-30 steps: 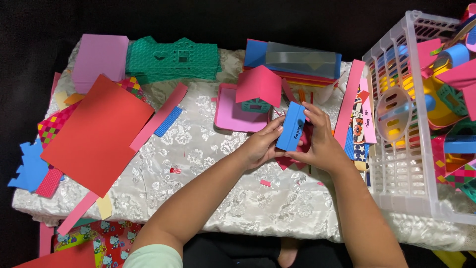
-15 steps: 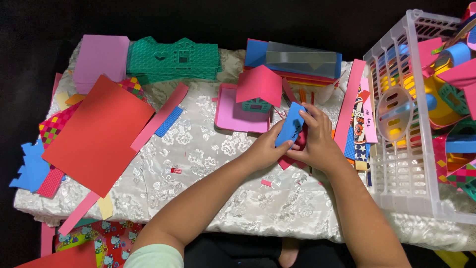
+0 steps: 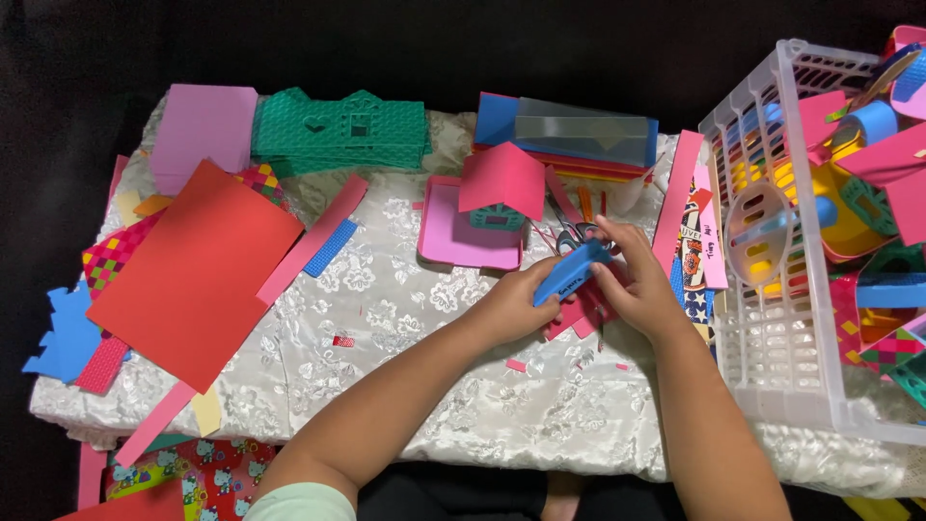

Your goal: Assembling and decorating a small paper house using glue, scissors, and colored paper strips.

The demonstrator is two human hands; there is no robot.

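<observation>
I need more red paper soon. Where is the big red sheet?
In the head view, the big red sheet lies on the table's left side, below the green paper house, beside a pink strip.

- Bright, even light falls from above on the surface (image 3: 405, 318).
- Shadows are soft and short.
- Beyond the far edge everything is black.
- Focus is sharp, without glare.

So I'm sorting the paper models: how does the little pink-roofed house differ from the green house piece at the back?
The pink-roofed house stands assembled on a pink base; the green house piece lies flat. The pink-roofed house is smaller with teal walls; the green house piece is wider and all green, with a heart and a square window cut out. Both rest on the white cloth.
</observation>
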